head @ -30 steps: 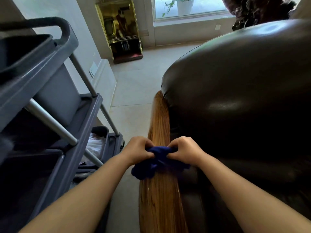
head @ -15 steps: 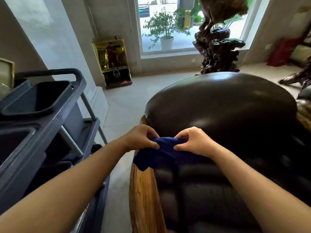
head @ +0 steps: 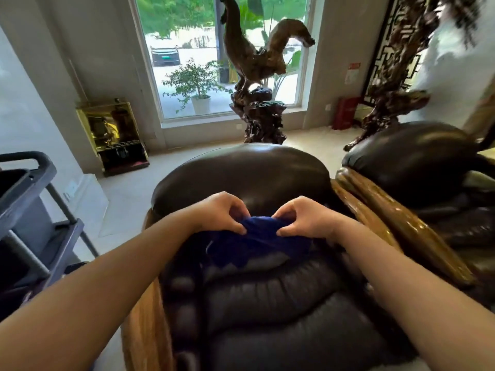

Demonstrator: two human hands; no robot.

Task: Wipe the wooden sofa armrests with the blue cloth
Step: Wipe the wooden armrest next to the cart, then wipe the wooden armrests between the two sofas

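Note:
Both of my hands pinch the dark blue cloth point(head: 254, 242) over the middle of a dark leather sofa seat point(head: 267, 303). My left hand point(head: 219, 212) grips its left top edge and my right hand point(head: 302, 218) its right top edge; the cloth hangs down between them, off the wood. The left wooden armrest point(head: 144, 322) runs along the seat's left side, partly hidden by my left forearm. The right wooden armrest point(head: 367, 223) shows beyond my right forearm.
A grey cleaning cart point(head: 29, 223) stands close on the left. A second leather armchair point(head: 417, 162) with a wooden arm point(head: 407, 223) sits right beside the seat. Carved wood sculptures point(head: 257, 89), a gold cabinet point(head: 115, 135) and a window lie ahead across tiled floor.
My hands and the cloth have moved right, from over the left wooden armrest to over the leather seat. The view has lifted, showing the second chair and the window.

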